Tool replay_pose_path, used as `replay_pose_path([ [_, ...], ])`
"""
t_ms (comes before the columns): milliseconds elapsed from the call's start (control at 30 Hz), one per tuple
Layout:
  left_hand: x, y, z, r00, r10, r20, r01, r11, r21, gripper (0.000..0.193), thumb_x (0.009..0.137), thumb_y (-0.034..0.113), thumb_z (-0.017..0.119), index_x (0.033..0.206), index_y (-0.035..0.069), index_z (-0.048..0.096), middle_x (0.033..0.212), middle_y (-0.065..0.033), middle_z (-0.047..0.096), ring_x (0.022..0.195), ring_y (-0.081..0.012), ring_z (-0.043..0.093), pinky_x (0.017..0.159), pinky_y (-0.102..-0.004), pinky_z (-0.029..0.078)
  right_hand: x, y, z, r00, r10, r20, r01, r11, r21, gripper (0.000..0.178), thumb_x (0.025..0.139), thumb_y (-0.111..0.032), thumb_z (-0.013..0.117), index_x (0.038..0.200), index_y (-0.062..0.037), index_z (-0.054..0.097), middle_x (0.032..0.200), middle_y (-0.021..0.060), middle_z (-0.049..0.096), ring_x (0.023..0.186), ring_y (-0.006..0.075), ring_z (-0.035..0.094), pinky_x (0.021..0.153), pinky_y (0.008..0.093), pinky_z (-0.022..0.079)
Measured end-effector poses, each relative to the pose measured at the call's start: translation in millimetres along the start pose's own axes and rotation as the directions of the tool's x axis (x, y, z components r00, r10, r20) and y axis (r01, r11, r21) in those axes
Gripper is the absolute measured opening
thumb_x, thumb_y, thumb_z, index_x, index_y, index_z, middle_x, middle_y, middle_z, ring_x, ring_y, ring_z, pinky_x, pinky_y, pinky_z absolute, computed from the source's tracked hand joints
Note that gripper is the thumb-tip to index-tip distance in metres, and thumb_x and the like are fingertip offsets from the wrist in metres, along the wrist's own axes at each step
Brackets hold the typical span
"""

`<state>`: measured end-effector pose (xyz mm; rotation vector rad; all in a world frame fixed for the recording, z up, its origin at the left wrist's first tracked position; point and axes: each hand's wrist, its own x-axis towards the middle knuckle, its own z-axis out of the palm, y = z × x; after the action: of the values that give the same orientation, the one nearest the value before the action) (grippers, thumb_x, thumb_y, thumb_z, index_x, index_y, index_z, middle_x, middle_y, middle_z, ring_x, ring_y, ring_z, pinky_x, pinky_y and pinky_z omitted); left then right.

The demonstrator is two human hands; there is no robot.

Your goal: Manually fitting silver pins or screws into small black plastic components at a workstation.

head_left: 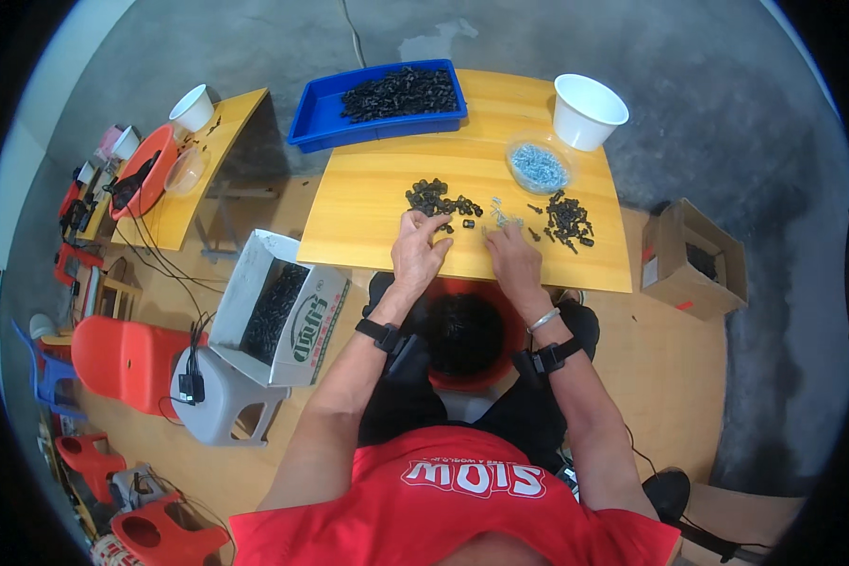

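Note:
My left hand (417, 253) rests at the near edge of the wooden table, thumb and forefinger apart, holding nothing visible. Just beyond its fingertips lies a heap of small round black parts (428, 196), with one black part (468, 224) lying apart between my hands. My right hand (515, 257) has its fingers bent down to the tabletop beside a few loose silver screws (500, 213). Whatever those fingers pinch is too small to make out. To the right of them is a pile of black screw-like pieces (570, 221).
A clear bowl of silver screws (540, 168) and a white bucket (589, 111) stand at the table's far right. A blue tray (315, 121) of black parts sits far left. Boxes (297, 325) (674, 269) flank the table; a red tub (486, 379) is between my knees.

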<state>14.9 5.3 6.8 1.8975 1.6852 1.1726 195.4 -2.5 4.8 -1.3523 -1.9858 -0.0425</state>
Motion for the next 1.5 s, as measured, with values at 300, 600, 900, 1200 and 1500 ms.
replay_pose_path([
  [300, 10.0, 24.4, 3.0, 0.986, 0.135, -0.096, -0.119, 0.98, 0.158, 0.032, 0.071, 0.017, 0.072, 0.102, 0.016, 0.066, 0.094, -0.0072, 0.048, 0.081, -0.0247, 0.056, 0.066, -0.0357, 0.048, -5.1, 1.5, 0.3, 0.984, 0.074, -0.162, -0.036, 0.973, 0.226, 0.004, 0.082, -0.01, 0.06, 0.083, -0.006, 0.06, 0.079, 0.0103, 0.055, 0.07, 0.0299, 0.059, 0.06, 0.0374, 0.047],
  [600, 19.0, 24.5, 20.9, 0.959, 0.282, 0.031, -0.278, 0.912, 0.301, 0.019, 0.073, 0.013, 0.07, 0.091, 0.01, 0.066, 0.088, -0.0089, 0.048, 0.077, -0.0265, 0.057, 0.061, -0.0379, 0.047, -3.4, 5.1, -2.5, 0.965, 0.237, -0.11, -0.162, 0.872, 0.461, 0.006, 0.08, -0.009, 0.063, 0.083, -0.0035, 0.062, 0.076, 0.0108, 0.058, 0.068, 0.0266, 0.059, 0.061, 0.0335, 0.046],
  [900, -10.0, 24.5, 20.4, 1.0, 0.027, 0.011, -0.024, 0.981, -0.191, 0.018, 0.074, 0.007, 0.071, 0.09, 0.004, 0.064, 0.074, -0.0041, 0.061, 0.063, -0.016, 0.057, 0.058, -0.0299, 0.047, -5.2, 13.7, 2.5, 0.933, 0.357, -0.04, -0.25, 0.726, 0.64, 0.009, 0.082, -0.009, 0.064, 0.085, -0.0005, 0.064, 0.073, 0.0067, 0.062, 0.063, 0.0178, 0.059, 0.059, 0.028, 0.047],
  [1200, -22.2, 5.3, 14.0, 0.953, -0.208, 0.22, 0.297, 0.784, -0.545, 0.022, 0.076, 0.004, 0.068, 0.098, 0.004, 0.067, 0.078, -0.0038, 0.067, 0.066, -0.0097, 0.061, 0.061, -0.0227, 0.048, -3.8, -18.9, -10.9, 0.812, 0.396, 0.429, -0.518, 0.151, 0.842, 0.009, 0.084, -0.01, 0.064, 0.084, -0.0004, 0.065, 0.067, -0.0018, 0.055, 0.051, 0.0025, 0.043, 0.045, 0.0169, 0.032],
  [1500, -14.1, 8.2, -0.5, 0.93, -0.169, 0.327, 0.362, 0.582, -0.728, 0.019, 0.087, 0.006, 0.059, 0.105, 0.005, 0.06, 0.084, -0.006, 0.067, 0.07, -0.01, 0.064, 0.052, -0.0191, 0.046, -5.2, -32.7, -10.5, 0.784, 0.437, 0.44, -0.521, 0.081, 0.849, 0.009, 0.084, -0.008, 0.063, 0.086, 0.0003, 0.065, 0.066, -0.0023, 0.055, 0.049, 0.0028, 0.042, 0.043, 0.0169, 0.03],
])
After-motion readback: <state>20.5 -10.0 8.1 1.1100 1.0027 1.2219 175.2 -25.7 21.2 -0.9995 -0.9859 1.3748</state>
